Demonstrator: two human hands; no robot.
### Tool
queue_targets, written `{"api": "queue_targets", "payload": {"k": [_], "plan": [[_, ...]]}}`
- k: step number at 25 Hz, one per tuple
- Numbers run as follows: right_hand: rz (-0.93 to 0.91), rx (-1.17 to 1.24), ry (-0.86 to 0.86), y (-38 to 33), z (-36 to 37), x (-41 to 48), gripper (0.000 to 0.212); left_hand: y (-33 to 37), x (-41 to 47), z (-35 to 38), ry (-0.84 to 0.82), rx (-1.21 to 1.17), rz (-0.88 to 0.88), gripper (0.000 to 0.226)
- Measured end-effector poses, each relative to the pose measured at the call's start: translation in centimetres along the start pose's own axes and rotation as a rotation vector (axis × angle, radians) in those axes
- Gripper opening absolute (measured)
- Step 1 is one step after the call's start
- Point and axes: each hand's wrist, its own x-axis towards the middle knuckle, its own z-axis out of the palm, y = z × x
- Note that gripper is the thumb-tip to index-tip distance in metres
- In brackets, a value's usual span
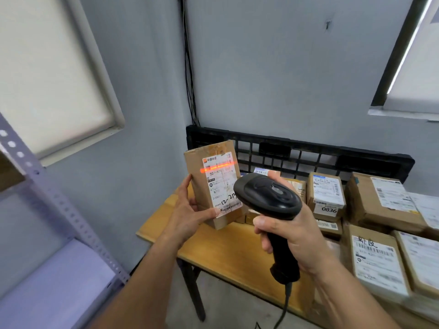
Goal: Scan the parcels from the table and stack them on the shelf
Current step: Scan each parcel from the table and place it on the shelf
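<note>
Single head-worn view, looking forward and down, close over the bench (228, 248) corner, wall straight ahead, shelf (59, 203) at left

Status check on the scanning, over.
Left hand grips parcel, held upright. Right hand grips scanner, red beam on the label. Nothing between scanner and parcel. More parcels wait on table.

Probably a parcel depot back room: labelled cartons (326, 195) on table (237, 252), metal shelving (71, 217).

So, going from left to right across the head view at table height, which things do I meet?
metal shelf → held parcel → scanner → parcel marked 0836 → large parcel
</note>
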Motion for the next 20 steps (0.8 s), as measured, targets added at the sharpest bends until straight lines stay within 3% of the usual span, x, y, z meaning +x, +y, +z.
{"api": "queue_targets", "payload": {"k": [8, 20], "plan": [[0.019, 0.037, -0.131, -0.3, 3.6, -1.6, 0.110, -0.9, -4.5, -4.1, 0.116, 0.023, -0.036, 0.112], [0.037, 0.015, -0.131, 0.1, 13.5, -4.7, 0.108, -3.6, -9.6, -12.9, 0.154, -0.019, -0.038, 0.108]]}}
